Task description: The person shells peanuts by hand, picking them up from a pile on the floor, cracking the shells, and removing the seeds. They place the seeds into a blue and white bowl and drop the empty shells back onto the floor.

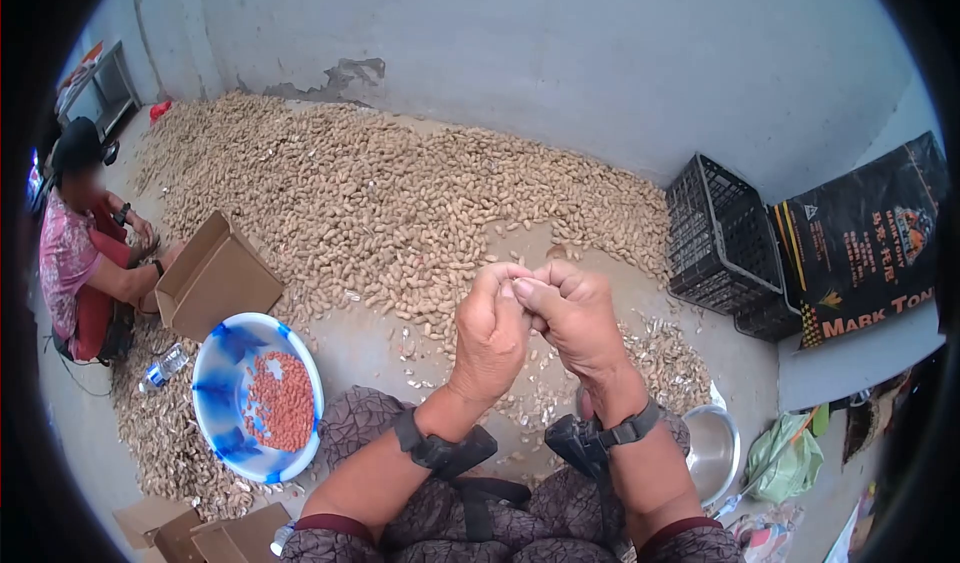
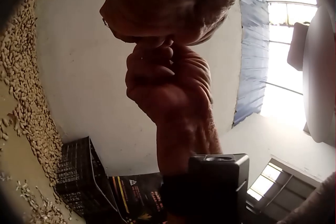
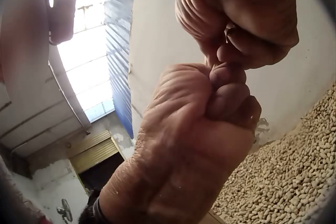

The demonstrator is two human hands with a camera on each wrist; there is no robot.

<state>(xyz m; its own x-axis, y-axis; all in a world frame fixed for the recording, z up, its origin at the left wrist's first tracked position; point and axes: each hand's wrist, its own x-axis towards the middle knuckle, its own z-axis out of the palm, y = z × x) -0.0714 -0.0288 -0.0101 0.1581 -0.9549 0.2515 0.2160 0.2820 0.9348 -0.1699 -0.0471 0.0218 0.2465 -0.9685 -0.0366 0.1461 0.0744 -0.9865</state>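
As peanuts (image 1: 400, 203) lay heaped along the far wall (image 1: 560, 63), a person's left hand (image 1: 488, 328) and right hand (image 1: 583, 323) met, curled fingers pinching a small item (image 1: 518, 281) too hidden to identify; a blue-and-white basin (image 1: 212, 393) stood left.

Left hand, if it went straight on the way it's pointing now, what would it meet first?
The left hand would probably meet the right hand first, as it lies just ahead; the two seem to touch, though depth is unclear.
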